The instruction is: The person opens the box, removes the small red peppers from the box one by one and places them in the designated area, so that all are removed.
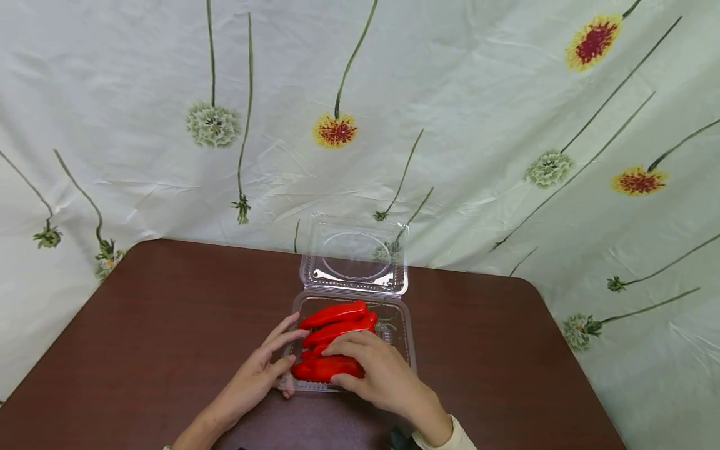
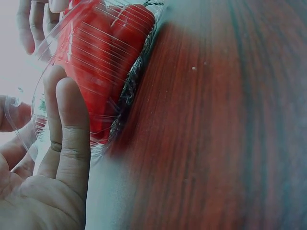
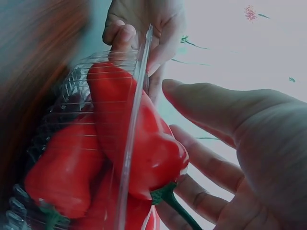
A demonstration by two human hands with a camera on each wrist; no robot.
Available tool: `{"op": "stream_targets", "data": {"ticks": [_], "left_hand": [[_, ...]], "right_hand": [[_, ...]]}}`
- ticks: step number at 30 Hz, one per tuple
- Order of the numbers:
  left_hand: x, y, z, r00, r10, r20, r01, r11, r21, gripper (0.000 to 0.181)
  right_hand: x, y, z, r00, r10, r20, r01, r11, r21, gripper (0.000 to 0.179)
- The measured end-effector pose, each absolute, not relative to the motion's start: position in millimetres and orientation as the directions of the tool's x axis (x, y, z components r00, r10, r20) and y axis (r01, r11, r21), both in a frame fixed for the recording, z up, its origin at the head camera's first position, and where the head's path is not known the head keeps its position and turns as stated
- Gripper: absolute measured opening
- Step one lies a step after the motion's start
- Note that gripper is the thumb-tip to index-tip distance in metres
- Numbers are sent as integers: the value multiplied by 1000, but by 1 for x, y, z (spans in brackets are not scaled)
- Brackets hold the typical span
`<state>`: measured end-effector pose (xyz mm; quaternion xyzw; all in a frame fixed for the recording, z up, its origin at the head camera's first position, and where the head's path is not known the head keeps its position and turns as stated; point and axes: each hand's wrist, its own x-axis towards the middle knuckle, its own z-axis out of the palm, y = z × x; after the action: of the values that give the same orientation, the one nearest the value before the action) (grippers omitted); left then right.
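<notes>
Near pepper lies in box, long axis left-right, right hand nearer, spread loosely over its stem end, thumb apart, not clenched; left hand, fingers extended, at box's left side.

The right hand partly hides the front pepper.
</notes>
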<state>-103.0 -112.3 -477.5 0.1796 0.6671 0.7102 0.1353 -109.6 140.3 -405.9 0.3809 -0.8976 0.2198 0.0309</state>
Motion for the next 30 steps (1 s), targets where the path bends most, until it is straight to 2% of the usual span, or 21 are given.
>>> {"op": "stream_targets", "data": {"ticks": [8,23,30], "left_hand": [[-104,-111,-479,-894,437,101,69,-89,994,44],[-105,-111,-478,-899,431,74,53,-62,997,44],[-104,-111,-478,-901,428,67,44,-63,997,44]], "right_hand": [[-111,137,-410,-719,-671,180,-686,644,-339,35],[-113,138,-412,-735,-670,105,-645,643,-413,39],[-113,139,-412,-737,-665,121,-646,642,-412,39]]}}
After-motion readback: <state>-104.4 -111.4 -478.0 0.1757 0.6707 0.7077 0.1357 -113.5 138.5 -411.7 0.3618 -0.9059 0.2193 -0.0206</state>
